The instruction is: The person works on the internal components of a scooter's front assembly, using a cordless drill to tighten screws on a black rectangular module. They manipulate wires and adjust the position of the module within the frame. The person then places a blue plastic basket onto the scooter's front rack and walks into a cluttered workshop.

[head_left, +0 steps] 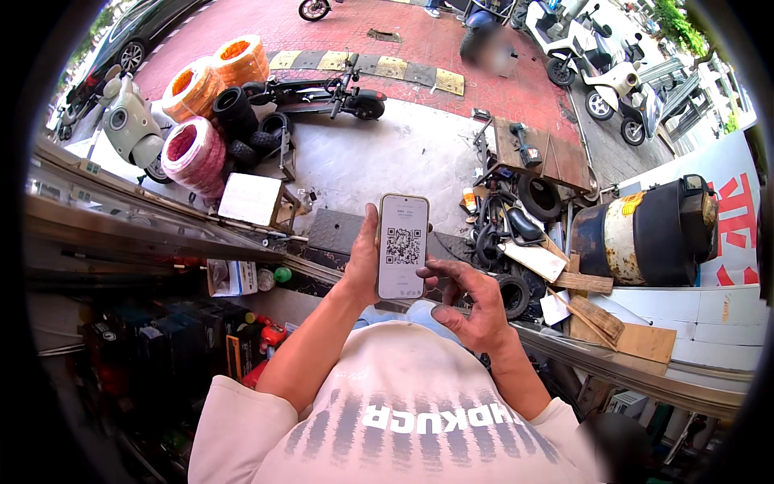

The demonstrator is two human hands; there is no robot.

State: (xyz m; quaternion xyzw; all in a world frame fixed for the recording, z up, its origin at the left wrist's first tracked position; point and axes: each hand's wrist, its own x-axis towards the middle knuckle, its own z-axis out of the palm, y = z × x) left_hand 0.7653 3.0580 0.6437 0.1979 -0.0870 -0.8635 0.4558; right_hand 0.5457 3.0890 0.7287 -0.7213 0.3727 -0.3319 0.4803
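A smartphone (403, 278) is held upright in front of me, its lit screen showing a square black-and-white code on a pale page. My left hand (365, 256) grips it from the left side, the thumb along its edge and the other fingers mostly hidden behind. At the phone's lower right is my right hand (472, 305), with darkened, smudged fingertips. Its index finger reaches to the screen's right edge, while the thumb stands apart below. Nothing is held in that right hand.
Wrapped tire stacks (193, 153), a folded electric scooter (339, 101) and a white box (250, 198) stand ahead left. To the right are a workbench (556, 161) with a cordless drill (528, 149), loose tires (538, 198), wood scraps (597, 319) and a large drum (637, 234). Parked scooters (621, 89) stand beyond.
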